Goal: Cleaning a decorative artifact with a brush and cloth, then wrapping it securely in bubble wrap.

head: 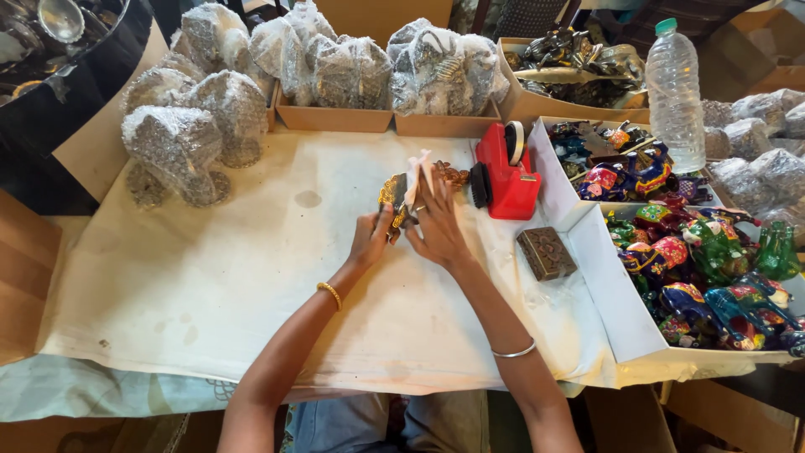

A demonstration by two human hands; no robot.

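Gripping a gold ornament (392,201), left hand (371,239); right hand (436,222) pressing white wrap (417,178).

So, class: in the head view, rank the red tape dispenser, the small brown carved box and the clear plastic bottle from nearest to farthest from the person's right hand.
From the right hand:
1. Red tape dispenser, just to its right, a little farther up the table.
2. Small brown carved box, to its right, nearer the person.
3. Clear plastic bottle, far right at the back, among the boxes.

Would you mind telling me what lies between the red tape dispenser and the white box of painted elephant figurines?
In the head view, only bare cream cloth separates the red tape dispenser from the white box; the small carved box sits just nearer the person.
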